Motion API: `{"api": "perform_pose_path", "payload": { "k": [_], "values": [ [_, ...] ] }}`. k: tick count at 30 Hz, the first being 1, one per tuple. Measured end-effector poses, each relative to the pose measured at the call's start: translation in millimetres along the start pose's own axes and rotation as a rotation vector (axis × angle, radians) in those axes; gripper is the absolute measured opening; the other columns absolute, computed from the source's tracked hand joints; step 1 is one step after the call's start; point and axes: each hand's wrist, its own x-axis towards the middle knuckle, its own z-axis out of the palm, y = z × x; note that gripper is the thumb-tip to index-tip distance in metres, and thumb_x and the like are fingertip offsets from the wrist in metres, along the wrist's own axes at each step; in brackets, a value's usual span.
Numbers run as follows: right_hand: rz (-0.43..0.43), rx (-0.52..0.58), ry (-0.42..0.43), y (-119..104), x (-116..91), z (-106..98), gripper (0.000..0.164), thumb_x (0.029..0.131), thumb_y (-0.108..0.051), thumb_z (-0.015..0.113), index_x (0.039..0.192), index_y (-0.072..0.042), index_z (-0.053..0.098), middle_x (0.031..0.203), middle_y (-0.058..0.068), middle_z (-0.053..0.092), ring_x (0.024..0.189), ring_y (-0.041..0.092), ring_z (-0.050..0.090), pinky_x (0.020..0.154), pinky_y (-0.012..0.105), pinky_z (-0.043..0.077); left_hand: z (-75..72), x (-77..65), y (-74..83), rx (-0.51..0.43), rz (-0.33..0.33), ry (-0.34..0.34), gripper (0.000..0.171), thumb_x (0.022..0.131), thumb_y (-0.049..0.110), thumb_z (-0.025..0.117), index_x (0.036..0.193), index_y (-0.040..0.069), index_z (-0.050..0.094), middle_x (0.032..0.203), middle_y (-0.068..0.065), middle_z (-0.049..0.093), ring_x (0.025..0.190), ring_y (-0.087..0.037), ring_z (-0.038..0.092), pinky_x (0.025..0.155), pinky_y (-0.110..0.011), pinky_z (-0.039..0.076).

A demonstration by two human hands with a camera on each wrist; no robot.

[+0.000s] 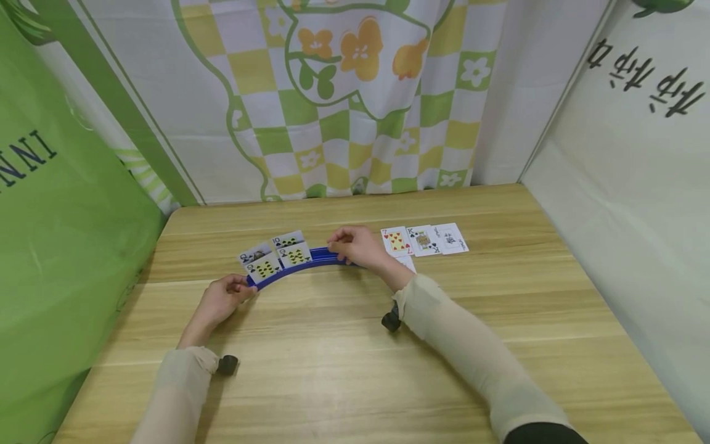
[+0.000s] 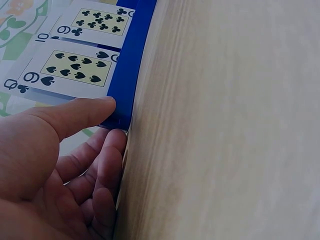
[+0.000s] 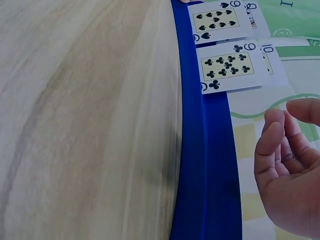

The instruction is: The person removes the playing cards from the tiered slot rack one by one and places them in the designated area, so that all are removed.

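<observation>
A curved blue card holder (image 1: 322, 256) stands on the table, bearing playing cards toward its left end. In its front row are a nine of spades (image 2: 75, 67) and a nine of clubs (image 3: 230, 67); behind them rise a queen (image 1: 255, 253) and a ten (image 1: 288, 238), both partly covered. My left hand (image 1: 224, 300) pinches the holder's left end, thumb on top and fingers at its tip. Above the bare right part of the holder hovers my right hand (image 1: 357, 245), fingers loosely curled. The right wrist view shows nothing in it.
Right of the holder, a red seven (image 1: 395, 241), a king of spades (image 1: 424, 241) and a joker (image 1: 451, 238) lie face up in an overlapping row. Another card (image 1: 408, 263) is partly hidden by the right wrist. Behind the wooden table (image 1: 333, 370) hangs a patterned curtain (image 1: 355, 135).
</observation>
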Motion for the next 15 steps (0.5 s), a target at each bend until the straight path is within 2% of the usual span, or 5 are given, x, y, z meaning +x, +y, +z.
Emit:
{"api": "perform_pose_path", "payload": {
  "k": [2, 6, 9, 15],
  "values": [
    [0.004, 0.002, -0.006, 0, 1, 2, 0.023, 0.097, -0.024, 0.065, 0.115, -0.010, 0.067, 0.110, 0.016, 0.071, 0.083, 0.025, 0.067, 0.080, 0.051, 0.056, -0.4, -0.4, 1.1, 0.000, -0.001, 0.002, 0.040, 0.093, 0.033, 0.071, 0.116, 0.002, 0.063, 0.100, -0.013, 0.068, 0.085, -0.018, 0.058, 0.069, -0.026, 0.046],
    [0.004, 0.001, -0.005, -2, 3, 6, 0.024, 0.097, -0.023, 0.065, 0.116, -0.009, 0.067, 0.102, 0.008, 0.070, 0.083, 0.026, 0.067, 0.080, 0.050, 0.056, -0.5, -0.6, 2.6, 0.000, -0.004, 0.000, 0.042, 0.093, 0.035, 0.071, 0.118, 0.001, 0.063, 0.102, -0.014, 0.068, 0.086, -0.019, 0.058, 0.069, -0.027, 0.046],
    [0.004, 0.004, -0.006, -2, 5, 9, 0.021, 0.097, -0.022, 0.065, 0.114, -0.010, 0.067, 0.101, 0.007, 0.070, 0.087, 0.031, 0.068, 0.080, 0.051, 0.056, -0.4, -1.0, 2.9, 0.003, -0.007, -0.004, 0.043, 0.093, 0.035, 0.071, 0.119, 0.001, 0.063, 0.102, -0.014, 0.068, 0.087, -0.020, 0.058, 0.069, -0.027, 0.046],
    [-0.002, 0.015, -0.013, -2, 10, 14, 0.023, 0.098, -0.022, 0.064, 0.115, -0.008, 0.067, 0.099, 0.007, 0.069, 0.086, 0.031, 0.067, 0.083, 0.055, 0.055, -0.2, -0.7, 1.0, 0.001, -0.005, -0.001, 0.043, 0.093, 0.034, 0.071, 0.119, 0.001, 0.063, 0.102, -0.014, 0.068, 0.086, -0.020, 0.058, 0.068, -0.026, 0.047]
  ]
}}
